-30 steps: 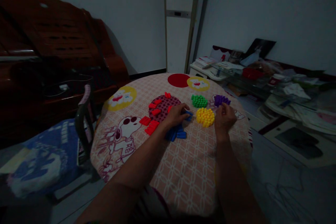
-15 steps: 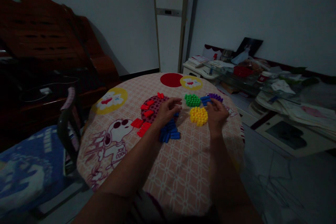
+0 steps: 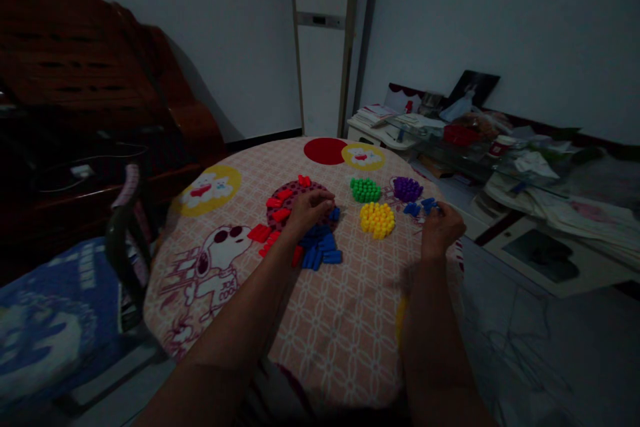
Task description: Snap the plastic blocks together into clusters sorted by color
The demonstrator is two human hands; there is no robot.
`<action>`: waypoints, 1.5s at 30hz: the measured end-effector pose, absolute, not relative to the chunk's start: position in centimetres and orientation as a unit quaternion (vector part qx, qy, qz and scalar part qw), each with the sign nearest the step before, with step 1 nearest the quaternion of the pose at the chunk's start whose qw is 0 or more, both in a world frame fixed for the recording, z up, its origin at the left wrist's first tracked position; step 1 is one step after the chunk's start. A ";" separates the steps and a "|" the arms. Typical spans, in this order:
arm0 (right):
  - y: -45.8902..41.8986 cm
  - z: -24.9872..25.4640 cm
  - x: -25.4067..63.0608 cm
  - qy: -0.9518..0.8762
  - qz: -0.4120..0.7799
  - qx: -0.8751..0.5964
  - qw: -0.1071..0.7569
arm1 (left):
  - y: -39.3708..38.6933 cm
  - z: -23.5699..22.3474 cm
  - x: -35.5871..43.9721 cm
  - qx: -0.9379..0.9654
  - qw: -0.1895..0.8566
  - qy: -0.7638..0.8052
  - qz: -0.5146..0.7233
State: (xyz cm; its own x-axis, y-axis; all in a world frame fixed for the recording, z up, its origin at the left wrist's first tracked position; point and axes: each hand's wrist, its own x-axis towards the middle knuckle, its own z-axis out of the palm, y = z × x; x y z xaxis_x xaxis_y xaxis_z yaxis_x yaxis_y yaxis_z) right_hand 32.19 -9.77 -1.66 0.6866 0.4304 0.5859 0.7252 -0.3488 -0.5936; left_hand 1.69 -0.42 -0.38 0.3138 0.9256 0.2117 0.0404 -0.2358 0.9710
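Bunching its fingers at two blue pieces (image 3: 413, 209) near the purple cluster (image 3: 407, 189), the right hand (image 3: 443, 227) leaves any pinch unclear; the left hand (image 3: 307, 212) curves near the blue pile (image 3: 321, 247), finger gap impossible to tell.

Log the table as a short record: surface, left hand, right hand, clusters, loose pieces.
Surface: patterned tablecloth
Left hand: beside the blue pile; grip unclear
Right hand: fingertips at small blue pieces; contact unclear
Clusters: green cluster, purple cluster, yellow cluster
Loose pieces: red pieces, some partly hidden by the left arm
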 end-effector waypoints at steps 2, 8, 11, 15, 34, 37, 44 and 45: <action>-9.7 -1.7 32.4 -0.352 -0.174 -0.808 0.439 | -0.4 -0.4 1.7 0.644 0.493 0.374 0.450; -8.7 -2.2 32.3 -0.333 -0.134 -0.852 0.380 | -0.4 -0.6 1.8 0.661 0.489 0.370 0.433; -8.3 -2.4 32.1 -0.336 -0.117 -0.859 0.368 | -0.5 -0.7 1.9 0.671 0.482 0.372 0.422; -8.4 -2.6 32.1 -0.340 -0.111 -0.866 0.350 | -0.6 -0.7 1.8 0.677 0.474 0.375 0.419; -8.7 -2.2 31.6 -0.324 -0.174 -0.844 0.391 | 1.1 -0.4 -0.9 0.751 0.298 0.429 0.405; -8.5 -1.8 30.7 -0.342 -0.200 -0.792 0.463 | 0.6 -0.4 -0.1 0.799 0.223 0.439 0.346; -7.6 -1.1 26.1 -0.470 -0.194 -0.682 0.525 | 0.2 -2.4 3.5 0.868 0.154 0.419 0.216; -7.5 -1.1 25.2 -0.493 -0.187 -0.666 0.527 | 0.3 -2.6 3.6 0.863 0.158 0.423 0.227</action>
State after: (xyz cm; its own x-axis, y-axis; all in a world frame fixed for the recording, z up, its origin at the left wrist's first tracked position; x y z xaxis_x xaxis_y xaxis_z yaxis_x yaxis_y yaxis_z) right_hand 25.24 -7.54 -1.08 0.4436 0.4600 0.7691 0.8545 0.0416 -0.5178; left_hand 3.59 0.30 -2.62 0.5392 0.8015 0.2586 0.6577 -0.5926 0.4651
